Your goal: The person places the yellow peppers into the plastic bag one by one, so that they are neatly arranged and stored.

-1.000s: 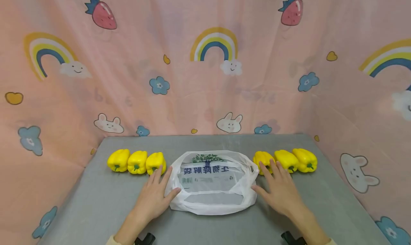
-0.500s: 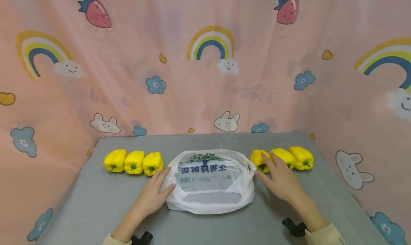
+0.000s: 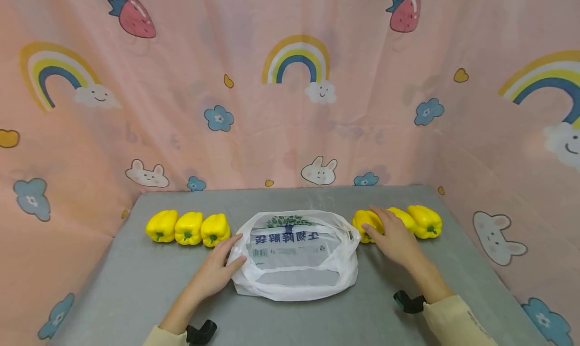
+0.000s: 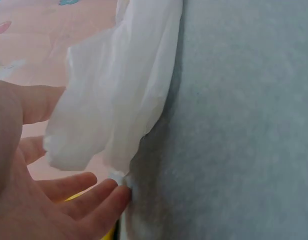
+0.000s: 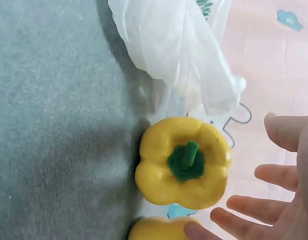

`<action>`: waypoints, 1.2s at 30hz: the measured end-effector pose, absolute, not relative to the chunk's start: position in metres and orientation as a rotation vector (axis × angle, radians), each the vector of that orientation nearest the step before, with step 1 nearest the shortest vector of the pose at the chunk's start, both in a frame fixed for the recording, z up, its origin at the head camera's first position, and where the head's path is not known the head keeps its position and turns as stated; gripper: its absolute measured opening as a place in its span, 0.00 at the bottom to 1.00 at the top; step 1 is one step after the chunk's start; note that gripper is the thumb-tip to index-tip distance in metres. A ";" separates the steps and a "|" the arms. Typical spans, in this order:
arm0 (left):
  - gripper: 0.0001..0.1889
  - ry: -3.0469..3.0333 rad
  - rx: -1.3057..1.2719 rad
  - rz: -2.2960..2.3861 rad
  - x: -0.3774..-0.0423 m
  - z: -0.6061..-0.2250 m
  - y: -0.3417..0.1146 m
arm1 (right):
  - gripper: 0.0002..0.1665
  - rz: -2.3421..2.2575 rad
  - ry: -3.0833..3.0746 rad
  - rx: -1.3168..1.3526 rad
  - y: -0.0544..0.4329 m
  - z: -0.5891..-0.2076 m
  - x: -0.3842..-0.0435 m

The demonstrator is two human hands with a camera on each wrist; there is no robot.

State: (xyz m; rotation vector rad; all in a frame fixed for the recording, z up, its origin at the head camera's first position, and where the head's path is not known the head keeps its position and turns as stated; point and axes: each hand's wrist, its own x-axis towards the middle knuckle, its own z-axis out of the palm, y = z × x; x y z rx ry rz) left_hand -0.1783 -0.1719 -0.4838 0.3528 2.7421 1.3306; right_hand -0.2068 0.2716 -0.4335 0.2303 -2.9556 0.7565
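A white plastic bag (image 3: 299, 291) with a green tree print and blue lettering lies spread on the table, its mouth towards me. My left hand (image 3: 213, 273) is at the bag's left edge, thumb and fingers apart around the loose plastic (image 4: 106, 100). My right hand (image 3: 399, 241) hovers, fingers spread, over the right-hand row of yellow bell peppers. Nearest to it is the innermost pepper (image 5: 184, 162), its green stem facing the wrist camera. The middle pepper (image 3: 405, 219) is partly hidden by the hand; the outer pepper (image 3: 424, 222) shows fully.
Left of the bag, three more yellow bell peppers (image 3: 189, 228) stand in a row. The grey table (image 3: 308, 326) ends at a pink patterned curtain (image 3: 254, 149), which also closes off both sides. Black wrist cameras (image 3: 409, 302) sit under both wrists.
My right hand has moved from beside the bag's right edge up over the inner and middle peppers. The left hand stays at the bag's left edge. The head view has shifted slightly.
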 end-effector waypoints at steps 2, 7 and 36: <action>0.33 2.731 0.334 1.333 -0.180 -0.485 -0.170 | 0.43 0.791 -2.966 0.214 0.272 -0.435 -0.210; 0.33 2.711 0.310 1.356 -0.184 -0.487 -0.168 | 0.43 0.851 -2.982 0.190 0.273 -0.440 -0.217; 0.32 2.695 0.282 1.376 -0.187 -0.487 -0.166 | 0.37 0.860 -2.951 0.215 0.266 -0.453 -0.224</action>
